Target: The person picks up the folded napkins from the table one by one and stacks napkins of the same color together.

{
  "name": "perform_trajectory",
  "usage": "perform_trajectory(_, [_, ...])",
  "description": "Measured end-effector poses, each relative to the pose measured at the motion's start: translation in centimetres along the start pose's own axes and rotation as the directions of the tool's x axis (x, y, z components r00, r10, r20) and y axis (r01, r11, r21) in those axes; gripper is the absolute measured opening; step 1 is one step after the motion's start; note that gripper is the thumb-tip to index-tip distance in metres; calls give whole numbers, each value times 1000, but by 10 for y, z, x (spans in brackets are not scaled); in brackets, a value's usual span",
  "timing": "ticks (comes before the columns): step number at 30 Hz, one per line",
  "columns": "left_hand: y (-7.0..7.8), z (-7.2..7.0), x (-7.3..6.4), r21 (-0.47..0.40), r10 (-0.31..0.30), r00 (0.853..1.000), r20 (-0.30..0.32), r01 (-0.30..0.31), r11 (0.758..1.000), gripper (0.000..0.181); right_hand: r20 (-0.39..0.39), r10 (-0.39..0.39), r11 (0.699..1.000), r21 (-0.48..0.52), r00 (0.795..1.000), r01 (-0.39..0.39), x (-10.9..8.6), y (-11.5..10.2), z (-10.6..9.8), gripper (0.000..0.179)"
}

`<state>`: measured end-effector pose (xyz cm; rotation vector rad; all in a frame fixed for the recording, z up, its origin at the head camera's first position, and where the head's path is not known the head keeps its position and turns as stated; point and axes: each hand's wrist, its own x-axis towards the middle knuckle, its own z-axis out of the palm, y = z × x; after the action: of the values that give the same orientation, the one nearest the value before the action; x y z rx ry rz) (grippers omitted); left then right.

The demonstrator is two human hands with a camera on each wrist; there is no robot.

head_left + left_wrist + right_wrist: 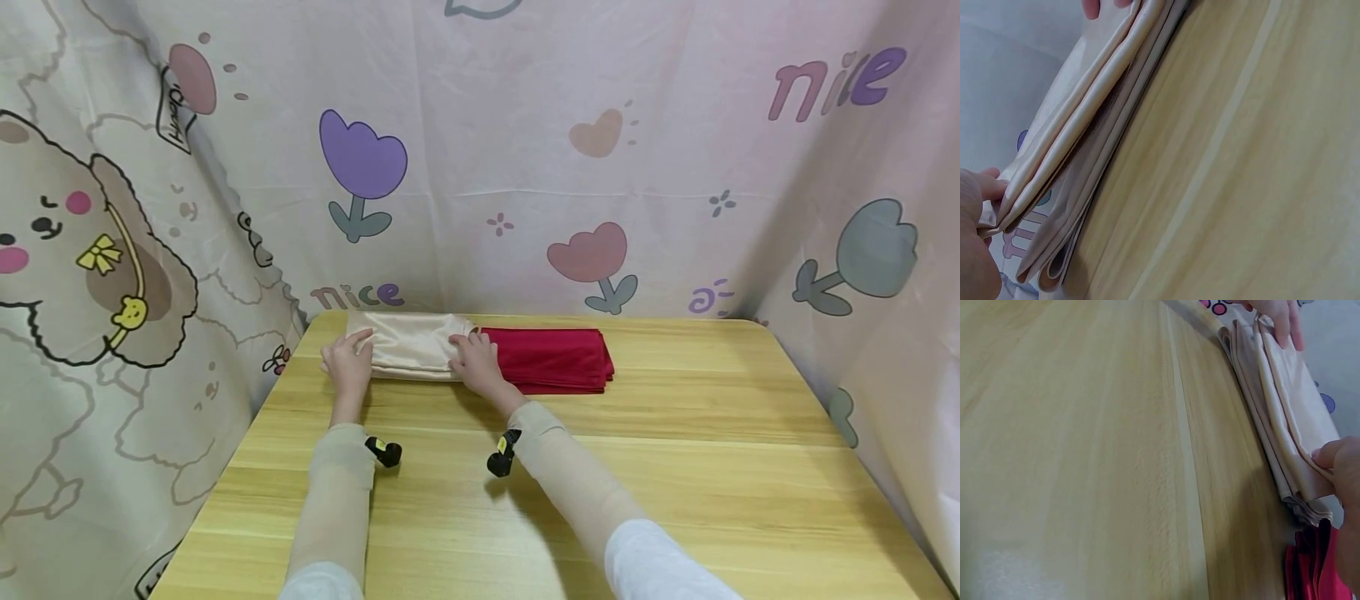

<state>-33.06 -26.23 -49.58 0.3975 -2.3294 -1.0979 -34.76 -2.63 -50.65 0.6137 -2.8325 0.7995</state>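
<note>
A folded cream satin cloth [412,343] lies near the table's back edge, left of centre. My left hand [348,365] pinches its left end; in the left wrist view the thumb [991,187] is on top with a finger beneath. At the other end my right hand [480,367] pinches the cloth, thumb [1325,455] on the upper face. Both wrist views show this upper bundle over more beige folded layers [1088,181], with a gap between them at the left end. Beside the right hand lies a folded dark red cloth [551,358], stacked in several layers.
The wooden table [675,467] spreads in front and to the right of the cloths. A patterned curtain [465,150] stands right behind its back edge and along the sides. Small black cameras [386,452] sit on both wrists.
</note>
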Motion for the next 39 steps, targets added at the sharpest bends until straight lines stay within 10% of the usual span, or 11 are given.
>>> perform_trajectory(39, [-23, 1, 10, 177, -128, 983, 129, 104, 979, 30, 164, 72, 987, -156, 984, -46, 3, -4, 4, 55])
